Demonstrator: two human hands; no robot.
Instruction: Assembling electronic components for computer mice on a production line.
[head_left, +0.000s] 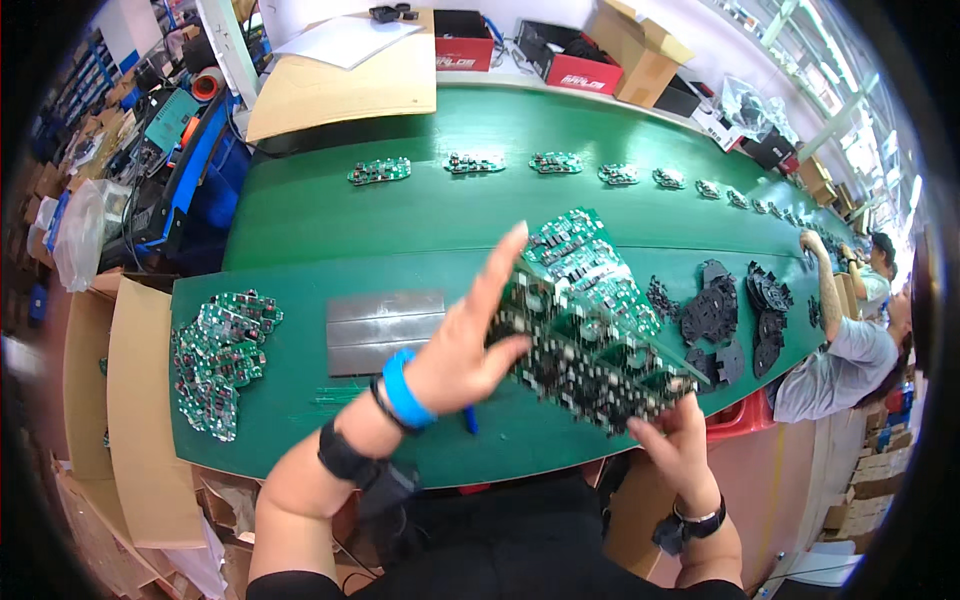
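Between my two hands, tilted above the green bench, is a green circuit board panel (590, 365) crowded with small components. My left hand (455, 345) grips its left end, thumb on the near face and fingers stretched along the edge. At the lower right corner my right hand (680, 445) pinches it. Behind it more circuit board panels (578, 245) lie flat, partly covered by the held one. A grey metal plate (385, 332) rests on the bench beside my left wrist. Farther left sits a heap of separated circuit boards (225, 350).
Black plastic parts (710, 305) lie in piles to the right. Single boards (475, 162) stand in a row along the far green surface. An open cardboard box (140, 400) is at the left. A co-worker (845, 360) reaches in from the right, near a red bin (740, 415).
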